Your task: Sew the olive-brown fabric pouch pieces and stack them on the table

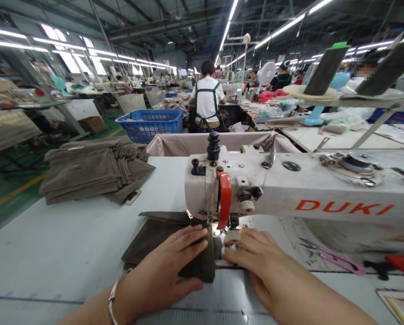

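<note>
Silver-coloured metal circles the left wrist as a bracelet (pixel 112 295). Just beyond it, the left hand (pixel 170 266) lies flat with its fingers spread, pressing on a folded brown-grey cloth piece (pixel 148 241) rather than gripping it. That piece lies on the pale worktop (pixel 16 266), its right edge just beside the needle area. On the other side of that edge, the right hand (pixel 269 257) rests with its fingers bent; whether they pinch anything, I cannot tell. Pink-handled snips (pixel 337 259) lie to its right.

Above both hands stands the white sewing machine (pixel 269 180), with a red guard (pixel 225 198) at its head. Work on this piece looks under way, though no finished seam can be made out, so how much is left is unclear. Farther left, 1 pile of similar brown-grey pieces (pixel 83 169) sits on the worktop; whether these are done or waiting does not show.

Beyond are 2 dark thread cones (pixel 327 70), a blue basket (pixel 151 126) and a seated co-worker (pixel 206 97).
</note>
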A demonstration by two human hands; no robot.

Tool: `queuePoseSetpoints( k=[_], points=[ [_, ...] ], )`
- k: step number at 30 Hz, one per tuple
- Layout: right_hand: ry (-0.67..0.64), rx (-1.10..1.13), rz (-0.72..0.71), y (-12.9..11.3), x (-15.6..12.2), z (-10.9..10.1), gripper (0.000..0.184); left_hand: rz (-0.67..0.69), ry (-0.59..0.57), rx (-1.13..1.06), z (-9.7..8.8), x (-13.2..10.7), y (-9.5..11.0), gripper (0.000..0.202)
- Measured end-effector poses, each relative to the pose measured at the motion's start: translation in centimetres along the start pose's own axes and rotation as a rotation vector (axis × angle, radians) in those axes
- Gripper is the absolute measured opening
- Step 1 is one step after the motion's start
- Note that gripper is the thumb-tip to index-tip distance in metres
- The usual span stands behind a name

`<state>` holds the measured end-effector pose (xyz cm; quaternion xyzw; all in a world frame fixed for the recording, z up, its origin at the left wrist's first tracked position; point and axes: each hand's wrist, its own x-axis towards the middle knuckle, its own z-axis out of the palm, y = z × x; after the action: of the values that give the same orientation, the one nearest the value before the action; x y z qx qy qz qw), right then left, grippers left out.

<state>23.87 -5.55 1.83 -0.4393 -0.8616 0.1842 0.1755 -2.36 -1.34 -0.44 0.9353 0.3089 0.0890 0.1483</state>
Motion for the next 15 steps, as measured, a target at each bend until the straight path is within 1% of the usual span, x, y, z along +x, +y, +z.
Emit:
queuePoseSetpoints(
  k=[1,3,5,7,8,9,11,13,15],
  points=[
    [0.010,-0.016,0.033,0.6,-0.1,-0.2,0.051,0.024,-0.007,0.008,0.0,-0.2,0.1,0.061],
    [0.089,-0.062,0.112,1.8,0.3,0.4,0.039,0.072,0.015,0.037,0.2,-0.4,0.4,0.046],
    [0.205,-0.131,0.210,2.8,1.0,1.8,0.020,0.110,0.075,0.069,0.5,-0.3,0.8,0.047],
    [0.293,-0.202,0.280,3.3,1.6,3.3,0.013,0.109,0.112,0.103,0.9,-0.1,1.1,0.053],
    [0.322,-0.225,0.282,3.2,1.8,3.8,0.013,0.099,0.118,0.117,1.0,0.0,1.2,0.054],
    [0.334,-0.223,0.248,3.0,1.7,4.2,0.011,0.090,0.125,0.123,1.0,0.0,1.2,0.053],
    [0.311,-0.151,0.079,2.0,1.4,4.2,0.005,0.074,0.160,0.088,0.9,0.0,1.0,0.045],
    [0.219,-0.038,-0.123,0.8,0.9,3.9,0.011,0.070,0.238,0.020,0.5,0.1,0.7,0.039],
    [0.125,0.031,-0.250,-0.2,0.7,3.6,0.020,0.096,0.285,0.004,0.2,0.1,0.5,0.039]
  ],
)
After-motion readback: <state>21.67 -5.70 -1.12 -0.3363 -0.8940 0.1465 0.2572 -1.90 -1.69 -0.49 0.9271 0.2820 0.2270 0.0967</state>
